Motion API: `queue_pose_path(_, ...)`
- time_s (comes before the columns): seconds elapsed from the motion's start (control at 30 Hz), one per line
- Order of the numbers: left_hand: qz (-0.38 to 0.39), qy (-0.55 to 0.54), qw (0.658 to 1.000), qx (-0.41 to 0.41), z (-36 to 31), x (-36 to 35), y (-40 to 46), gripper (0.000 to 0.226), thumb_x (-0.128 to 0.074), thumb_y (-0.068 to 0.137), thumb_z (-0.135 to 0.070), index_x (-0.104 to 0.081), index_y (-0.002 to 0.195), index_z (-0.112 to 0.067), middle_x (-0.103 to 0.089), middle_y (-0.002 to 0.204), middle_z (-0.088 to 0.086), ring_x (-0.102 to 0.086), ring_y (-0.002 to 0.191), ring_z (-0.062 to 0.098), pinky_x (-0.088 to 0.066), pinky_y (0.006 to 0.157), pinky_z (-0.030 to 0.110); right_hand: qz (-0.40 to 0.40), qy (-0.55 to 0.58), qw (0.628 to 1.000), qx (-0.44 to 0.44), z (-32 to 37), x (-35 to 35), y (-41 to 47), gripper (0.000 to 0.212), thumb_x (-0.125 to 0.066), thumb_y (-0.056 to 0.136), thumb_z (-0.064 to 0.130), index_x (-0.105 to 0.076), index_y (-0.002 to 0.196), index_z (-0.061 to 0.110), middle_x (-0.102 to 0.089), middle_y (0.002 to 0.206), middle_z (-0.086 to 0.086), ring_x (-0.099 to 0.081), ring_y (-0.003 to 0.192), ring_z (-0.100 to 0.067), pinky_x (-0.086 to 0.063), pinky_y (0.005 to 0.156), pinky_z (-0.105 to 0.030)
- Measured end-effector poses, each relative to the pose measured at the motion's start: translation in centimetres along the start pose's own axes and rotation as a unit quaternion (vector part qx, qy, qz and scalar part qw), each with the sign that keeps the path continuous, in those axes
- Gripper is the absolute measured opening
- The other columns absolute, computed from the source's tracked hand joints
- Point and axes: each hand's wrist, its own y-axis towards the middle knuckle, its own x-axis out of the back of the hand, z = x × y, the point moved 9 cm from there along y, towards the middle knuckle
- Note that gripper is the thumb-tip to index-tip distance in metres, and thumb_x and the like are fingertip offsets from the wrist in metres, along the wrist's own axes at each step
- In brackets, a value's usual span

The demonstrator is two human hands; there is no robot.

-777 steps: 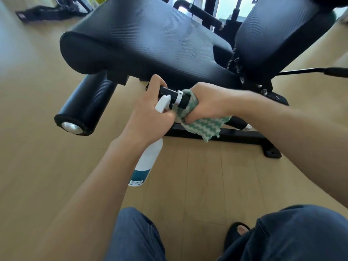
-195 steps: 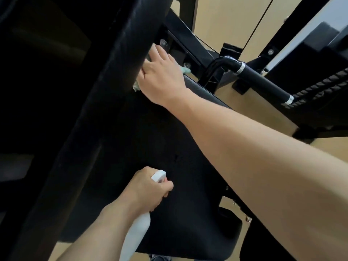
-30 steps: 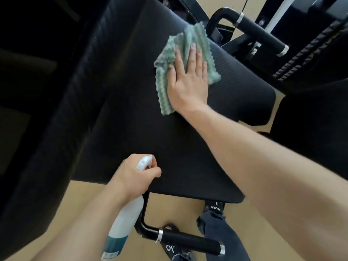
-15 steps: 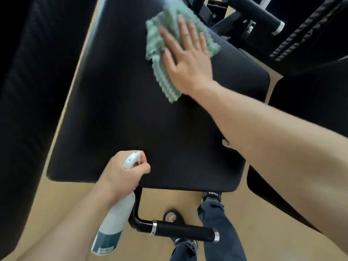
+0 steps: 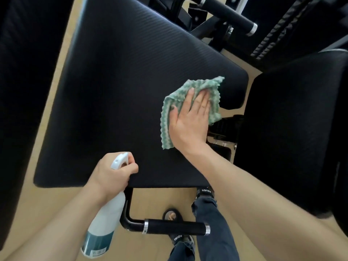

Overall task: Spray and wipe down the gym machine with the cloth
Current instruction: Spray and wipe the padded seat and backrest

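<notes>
A wide black ribbed pad (image 5: 116, 87) of the gym machine fills the middle of the view. My right hand (image 5: 190, 121) lies flat with straight fingers on a green and white wavy cloth (image 5: 212, 95), pressing it to the pad near its right edge. My left hand (image 5: 111, 176) grips the neck of a white spray bottle (image 5: 103, 225) with a teal label, at the pad's near edge. The bottle hangs down toward the floor.
A second black pad (image 5: 293, 129) stands to the right, and a dark padded part (image 5: 22, 81) runs along the left. A black handle with chrome rings (image 5: 175, 227) juts out below the pad. My legs in jeans and sandals (image 5: 211, 223) stand on the wooden floor.
My right hand has slid the cloth from the pad's far end toward me and to the right edge. My left hand holds the bottle in about the same place.
</notes>
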Motion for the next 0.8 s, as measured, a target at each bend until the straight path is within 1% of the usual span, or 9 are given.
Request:
queue_pose_path(0.1, -0.005, 0.013, 1.000, 0.006, 0.3, 0.1, 0.2, 0.039, -0.062, 0.087, 0.002, -0.048, 0.055, -0.014, -0.037, 0.050, -0.003, -0.033, 0.047, 0.013, -0.028, 0.052, 0.033, -0.010, 0.014, 0.997, 0.071, -1.0, 2.1, 5.0, 0.070, -0.015, 0.104, 0.055, 0.002, 0.162, 0.021, 0.010, 0.167, -0.019, 0.011, 0.155, -0.029, 0.006, 0.126, -0.043)
queue_pose_path(0.2, -0.004, 0.020, 1.000, -0.008, 0.0, 0.0, 0.2, 0.027, -0.065, 0.084, -0.009, -0.050, 0.061, -0.005, -0.040, 0.051, 0.001, -0.037, 0.050, 0.018, -0.031, 0.053, 0.036, -0.027, 0.032, 0.999, -0.017, -4.9, 4.1, 10.9, 0.065, -0.014, 0.103, 0.058, 0.001, 0.161, 0.033, 0.009, 0.168, -0.016, 0.009, 0.155, -0.028, 0.005, 0.126, -0.042)
queue_pose_path(0.27, -0.005, 0.021, 1.000, -0.015, -0.3, 0.1, 0.1, 0.024, -0.063, 0.076, -0.018, -0.051, 0.065, -0.001, -0.041, 0.052, 0.004, -0.038, 0.052, 0.021, -0.031, 0.053, 0.037, -0.025, 0.056, 0.991, -0.119, -8.0, 4.3, 13.2, 0.066, -0.011, 0.103, 0.057, -0.002, 0.162, 0.029, 0.005, 0.168, -0.019, 0.007, 0.156, -0.030, 0.005, 0.126, -0.043)
queue_pose_path(0.4, -0.002, 0.032, 0.999, -0.021, -0.3, 0.1, 0.1, 0.024, -0.066, 0.086, -0.011, -0.054, 0.067, -0.002, -0.043, 0.053, 0.006, -0.041, 0.051, 0.022, -0.034, 0.052, 0.037, -0.022, 0.114, 0.950, -0.291, -12.4, 3.9, 12.3, 0.071, -0.012, 0.103, 0.055, -0.001, 0.162, 0.017, 0.003, 0.167, -0.023, 0.003, 0.155, -0.033, 0.002, 0.125, -0.044)
queue_pose_path(0.6, -0.003, 0.018, 1.000, -0.001, 0.3, -0.1, 0.2, 0.027, -0.063, 0.089, 0.001, -0.053, 0.064, -0.003, -0.040, 0.049, 0.002, -0.037, 0.046, 0.016, -0.031, 0.048, 0.030, -0.031, 0.186, 0.901, -0.391, -11.3, 2.2, 5.6, 0.072, -0.019, 0.108, 0.046, 0.007, 0.159, 0.002, -0.006, 0.164, -0.029, -0.013, 0.152, -0.038, -0.012, 0.123, -0.044)
queue_pose_path(0.63, -0.001, 0.018, 1.000, 0.002, 0.3, -0.1, 0.2, 0.025, -0.063, 0.089, 0.001, -0.053, 0.066, -0.002, -0.040, 0.050, 0.002, -0.037, 0.046, 0.016, -0.031, 0.048, 0.030, -0.041, 0.224, 0.888, -0.399, -10.3, 1.8, 4.3, 0.072, -0.021, 0.108, 0.044, 0.009, 0.158, 0.002, -0.016, 0.161, -0.031, -0.025, 0.148, -0.040, -0.022, 0.119, -0.044)
queue_pose_path(0.7, 0.000, 0.011, 1.000, 0.007, 0.3, -0.1, 0.1, 0.021, -0.062, 0.089, 0.001, -0.053, 0.070, 0.002, -0.040, 0.051, 0.003, -0.036, 0.046, 0.016, -0.031, 0.047, 0.030, -0.067, 0.274, 0.879, -0.384, -8.6, 1.4, 2.8, 0.070, -0.023, 0.110, 0.037, 0.010, 0.157, -0.002, -0.045, 0.147, -0.029, -0.052, 0.130, -0.039, -0.043, 0.099, -0.039)
queue_pose_path(0.73, -0.001, 0.007, 1.000, 0.008, 0.3, -0.1, 0.2, 0.020, -0.061, 0.088, 0.002, -0.052, 0.071, 0.004, -0.039, 0.051, 0.003, -0.035, 0.046, 0.017, -0.030, 0.048, 0.029, -0.075, 0.273, 0.886, -0.369, -7.9, 1.4, 2.4, 0.068, -0.023, 0.110, 0.034, 0.008, 0.156, -0.005, -0.056, 0.138, -0.026, -0.059, 0.121, -0.037, -0.045, 0.087, -0.036)
queue_pose_path(0.8, -0.001, 0.003, 1.000, 0.008, 0.2, -0.2, 0.2, 0.021, -0.060, 0.087, 0.004, -0.049, 0.069, 0.005, -0.037, 0.051, 0.002, -0.032, 0.047, 0.017, -0.028, 0.048, 0.028, -0.077, 0.246, 0.905, -0.340, -7.4, 1.6, 1.7, 0.062, -0.023, 0.111, 0.029, 0.000, 0.156, -0.007, -0.065, 0.127, -0.020, -0.065, 0.111, -0.033, -0.041, 0.076, -0.032)
